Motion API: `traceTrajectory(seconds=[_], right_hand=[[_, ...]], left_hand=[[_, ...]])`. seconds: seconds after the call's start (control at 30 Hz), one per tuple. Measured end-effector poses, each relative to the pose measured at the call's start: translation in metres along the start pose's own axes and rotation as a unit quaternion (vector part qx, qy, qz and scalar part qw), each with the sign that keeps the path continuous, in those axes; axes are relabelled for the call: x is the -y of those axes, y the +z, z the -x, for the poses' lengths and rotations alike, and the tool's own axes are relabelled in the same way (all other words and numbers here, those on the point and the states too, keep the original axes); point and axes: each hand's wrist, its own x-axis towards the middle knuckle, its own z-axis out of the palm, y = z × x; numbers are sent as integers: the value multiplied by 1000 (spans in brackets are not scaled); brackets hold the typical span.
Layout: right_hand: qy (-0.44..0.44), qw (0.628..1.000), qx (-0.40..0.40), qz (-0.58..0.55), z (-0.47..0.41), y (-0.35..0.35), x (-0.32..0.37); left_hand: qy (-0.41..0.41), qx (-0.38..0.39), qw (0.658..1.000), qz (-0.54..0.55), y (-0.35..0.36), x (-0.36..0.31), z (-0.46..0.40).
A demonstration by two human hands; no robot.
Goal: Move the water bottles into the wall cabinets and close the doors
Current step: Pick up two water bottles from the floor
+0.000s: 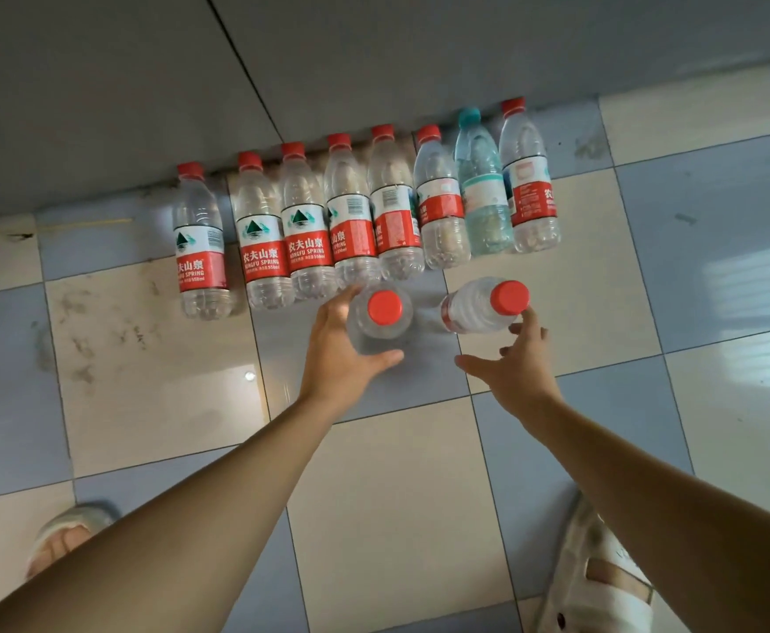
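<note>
Several clear water bottles stand in a row on the tiled floor against the wall, most with red caps and red labels [260, 255], one with a teal cap [483, 194]. Two more red-capped bottles stand in front of the row. My left hand [342, 354] grips the left one [384, 312], fingers behind it and thumb in front. My right hand [511, 363] reaches to the right one [479, 308]. Its fingertips touch the bottle just under the cap, and the thumb is spread away from it. No cabinet is in view.
The grey wall [374, 61] rises right behind the row. The blue and cream floor tiles [145, 358] are stained at the left. My sandalled feet show at the lower left [67, 536] and lower right [602, 573].
</note>
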Motion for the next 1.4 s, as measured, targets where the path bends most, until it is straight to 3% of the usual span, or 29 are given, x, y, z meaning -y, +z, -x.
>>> traceTrajectory(seconds=[0.17,0.33,0.67,1.03,1.4], right_hand=[[-56,993,-21,-105,-19,24,-10],[-76,981,-5,-179,-30,29,-2],[-65,983,5,-171,30,-11,47],[-133,976,28,-173,159,-89,189],[-249,956,62,-141,325,-208,407]], left_hand=[[-9,-66,996,55,27,19,-12],[-18,-80,993,83,33,14,-17],[-91,-93,983,127,-23,-35,19],[-46,-113,975,187,-146,-190,96],[40,-140,970,192,-332,-374,216]])
